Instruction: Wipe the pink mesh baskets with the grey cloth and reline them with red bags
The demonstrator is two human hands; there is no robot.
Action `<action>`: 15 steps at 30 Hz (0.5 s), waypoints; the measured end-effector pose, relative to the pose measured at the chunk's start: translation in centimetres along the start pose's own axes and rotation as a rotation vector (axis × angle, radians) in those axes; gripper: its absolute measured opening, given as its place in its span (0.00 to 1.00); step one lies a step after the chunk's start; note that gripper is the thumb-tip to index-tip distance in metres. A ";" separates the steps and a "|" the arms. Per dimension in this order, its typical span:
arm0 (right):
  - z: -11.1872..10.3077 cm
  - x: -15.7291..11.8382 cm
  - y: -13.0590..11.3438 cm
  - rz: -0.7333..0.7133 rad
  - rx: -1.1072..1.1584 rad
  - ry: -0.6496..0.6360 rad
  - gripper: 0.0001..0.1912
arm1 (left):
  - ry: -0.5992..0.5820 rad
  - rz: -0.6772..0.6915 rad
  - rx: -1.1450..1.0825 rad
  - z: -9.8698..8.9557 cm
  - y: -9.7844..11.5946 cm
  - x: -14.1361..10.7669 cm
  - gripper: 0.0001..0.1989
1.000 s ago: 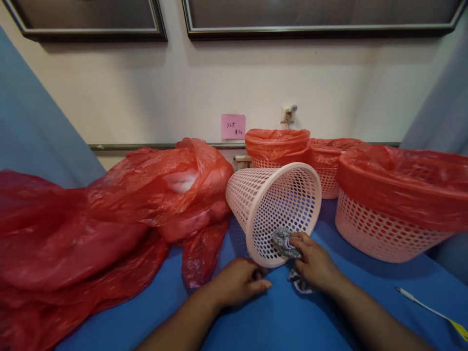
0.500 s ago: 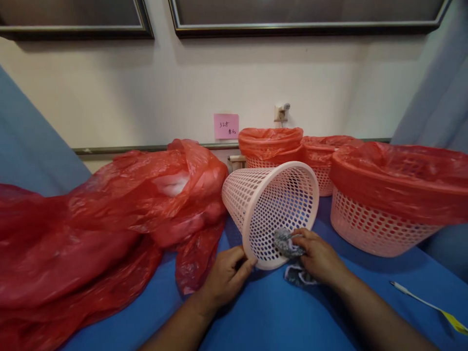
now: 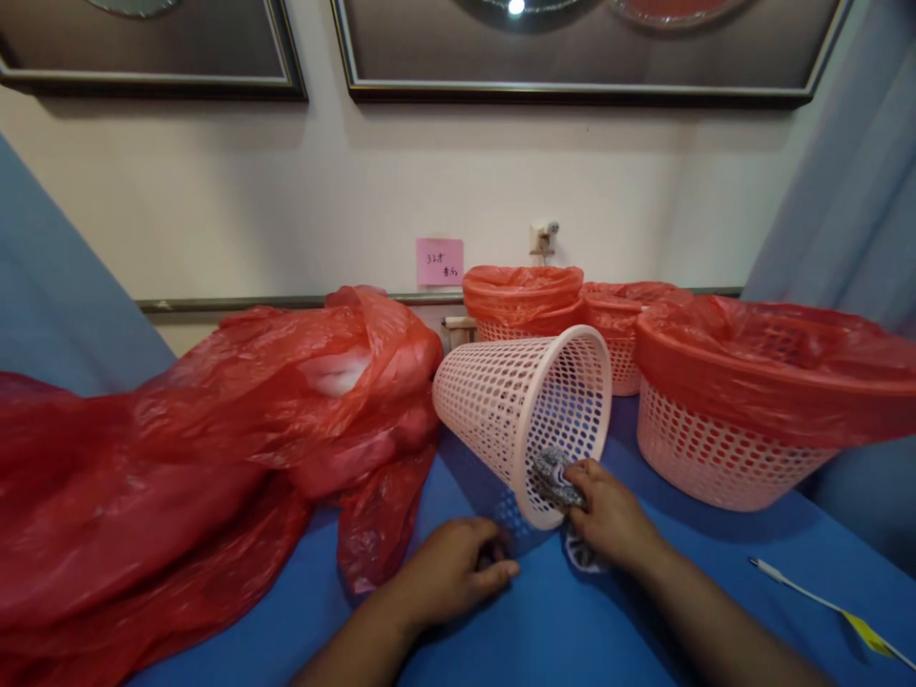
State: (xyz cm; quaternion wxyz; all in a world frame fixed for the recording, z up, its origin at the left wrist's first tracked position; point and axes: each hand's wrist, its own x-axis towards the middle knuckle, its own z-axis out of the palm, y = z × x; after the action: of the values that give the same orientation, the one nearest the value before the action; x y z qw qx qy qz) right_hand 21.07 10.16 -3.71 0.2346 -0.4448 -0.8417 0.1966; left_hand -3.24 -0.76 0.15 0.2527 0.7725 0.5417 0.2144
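A pale pink perforated wastebasket [image 3: 487, 384] lies on its side, its mouth turned towards the right. My right hand [image 3: 608, 510] grips a grey patterned cloth [image 3: 554, 477] at the lower rim of the mouth, partly inside it. A loose end of the cloth hangs below my fingers. My left hand [image 3: 458, 568] is just left of the rim, apart from the basket, above the blue table surface [image 3: 530, 630]. Its fingers are curled with a gap to the thumb, and nothing shows between them.
A heap of red plastic bags [image 3: 272, 410] covers the left side. Behind and right stand wastebaskets lined with red bags, the nearest a wide basket [image 3: 730, 448]. A white cable [image 3: 801, 580] with a yellow tag lies at the right. A pink note [image 3: 440, 262] is on the wall.
My left hand has let go of the basket's rim and moved slightly down. The basket has turned so its mouth faces more to the right. The cloth stays in my right hand.
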 end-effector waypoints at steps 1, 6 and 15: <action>0.3 -0.1 -0.4 -0.042 0.092 -0.018 0.16 | -0.018 0.009 -0.005 0.3 0.0 0.1 0.07; 1.2 -0.3 -2.6 -0.265 0.466 -0.114 0.19 | 0.056 0.156 -0.161 0.7 0.0 0.6 0.12; -0.6 0.0 0.3 -0.158 0.131 -0.013 0.24 | 0.335 0.194 -0.122 0.1 -0.5 0.2 0.15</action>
State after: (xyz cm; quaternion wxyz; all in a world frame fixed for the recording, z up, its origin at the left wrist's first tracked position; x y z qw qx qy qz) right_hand 21.59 10.41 -3.37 0.2726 -0.3595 -0.8610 0.2348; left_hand -3.44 -0.48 -0.21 0.1832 0.7579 0.4851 0.3958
